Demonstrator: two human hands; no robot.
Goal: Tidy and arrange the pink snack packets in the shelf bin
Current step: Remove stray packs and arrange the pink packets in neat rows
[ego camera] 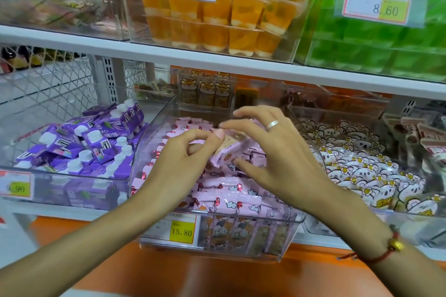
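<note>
Overhead, white shelves (169,55); left hand (183,159) fingers clamped on pink packet (231,152), right hand (282,157) fingers apart.

We see pink snack packets (224,188) printed with white clouds and red balloons in the clear bin (284,222), whose tag (181,231) is yellow with a red border. Left of them: purple cartons (96,142) with white caps. Right: white pouches (362,171) with yellow flowers; above: orange jelly cups (217,21), green packs (386,55).

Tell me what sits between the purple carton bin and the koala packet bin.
In the head view, the clear bin of pink snack packets sits there, with both hands over it, the left hand pinching one packet.
</note>
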